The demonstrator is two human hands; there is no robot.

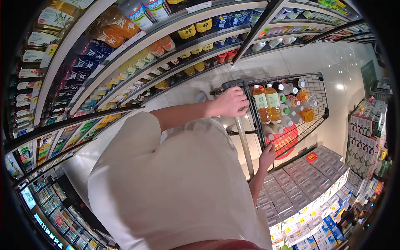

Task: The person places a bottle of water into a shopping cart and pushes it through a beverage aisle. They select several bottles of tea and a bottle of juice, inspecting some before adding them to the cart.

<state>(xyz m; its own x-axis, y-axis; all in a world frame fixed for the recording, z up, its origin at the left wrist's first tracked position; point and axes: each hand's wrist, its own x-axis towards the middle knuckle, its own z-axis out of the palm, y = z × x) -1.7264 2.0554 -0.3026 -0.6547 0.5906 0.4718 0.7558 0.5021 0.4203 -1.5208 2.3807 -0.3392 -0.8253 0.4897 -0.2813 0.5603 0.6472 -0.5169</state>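
Observation:
My left hand (232,102) is wrapped round the end of the handle of a shopping cart (323,89). Lower in the view, my right hand (267,156) has its fingers closed at the near corner of the basket rim, close to a pale bottle (268,136). Two large amber tea bottles (273,104) with light labels lie side by side in the black wire basket. Around them are several white bottles, some with green caps (283,98), dark-capped bottles (301,83) and orange drinks (307,115).
Drink shelves (137,68) full of bottles run along the left and top. Stacked grey cartons (296,179) with a red price sign (311,157) stand beside the cart's lower side. More stacked boxes (360,143) are at the right. Shiny tiled floor (333,62) extends past the cart's front.

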